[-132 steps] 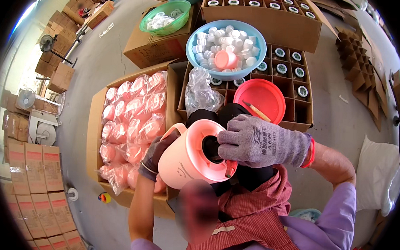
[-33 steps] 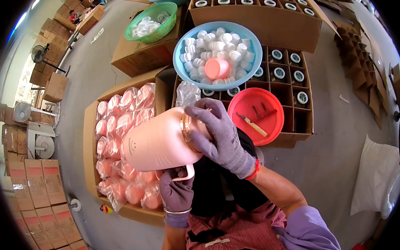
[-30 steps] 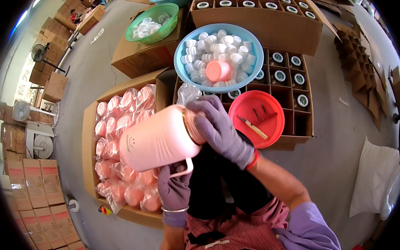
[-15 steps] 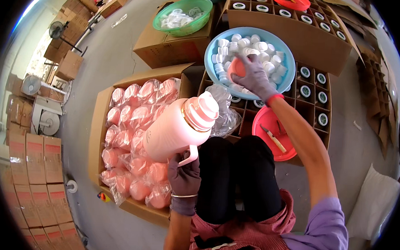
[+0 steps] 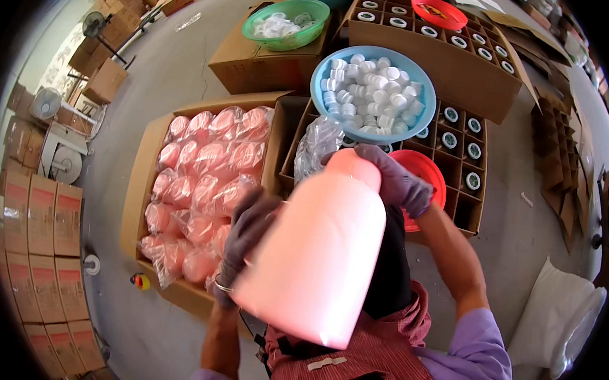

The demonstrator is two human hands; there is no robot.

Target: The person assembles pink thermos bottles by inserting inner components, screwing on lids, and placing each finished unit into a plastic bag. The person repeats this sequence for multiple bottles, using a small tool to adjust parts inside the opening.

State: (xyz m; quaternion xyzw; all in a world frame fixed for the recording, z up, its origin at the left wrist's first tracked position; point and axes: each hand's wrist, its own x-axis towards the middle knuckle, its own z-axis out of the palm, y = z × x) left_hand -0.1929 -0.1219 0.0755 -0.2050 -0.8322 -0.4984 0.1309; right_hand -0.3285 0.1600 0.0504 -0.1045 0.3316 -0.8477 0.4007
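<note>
A big pink bottle is held tilted over my lap, its base toward me and its top pointing away. My left hand, in a grey glove, is closed at the bottle's left side, where the handle is mostly hidden. My gloved right hand grips the pink cap on the bottle's top. Beyond them, a blue basin holds many small white caps. To the left, a carton is filled with plastic-wrapped pink bottles.
A divided carton with white-lidded bottles stands beneath the basin, another behind it. A red tray lies near my right wrist. A crumpled clear bag sits by the basin. A green basin stands at the back.
My right hand has left the blue basin with the pink cap and is now at the bottle's top. The bottle has swung base-toward me and over my lap.
</note>
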